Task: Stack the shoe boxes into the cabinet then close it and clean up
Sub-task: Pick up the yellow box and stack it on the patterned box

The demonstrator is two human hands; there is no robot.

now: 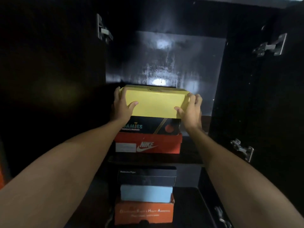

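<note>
Stacking is the step in hand: the yellow shoe box (154,102) sits on top of the upper pile inside the open cabinet (172,60), and both hands are clamped on its ends. The left hand (122,107) wraps the left end, thumb laid across the front face and fingers round the far side. The right hand (190,107) grips the right end in the same way, thumb on the front face and fingers curled over the top right corner.

The yellow shoe box rests on the black printed shoe box (153,125), which in turn lies on the red Nike shoe box (148,143). This pile stands on the upper shelf (190,155), toward its left side and close to its front edge. The yellow shoe box overhangs the black printed shoe box slightly on both ends.

Below that shelf, a second pile is already in place: a black shoe box (147,176) on a light blue shoe box (146,193) on an orange shoe box (144,211).

Both cabinet doors stand open; a left hinge (104,29) and a right hinge (269,46) are visible.

Judged from this layout, the next move calls for pushing the yellow shoe box back until its front face lines up with the boxes beneath, then releasing both hands. Whether further boxes wait outside the cabinet cannot be told. Closing the doors and cleaning up are not yet done.
</note>
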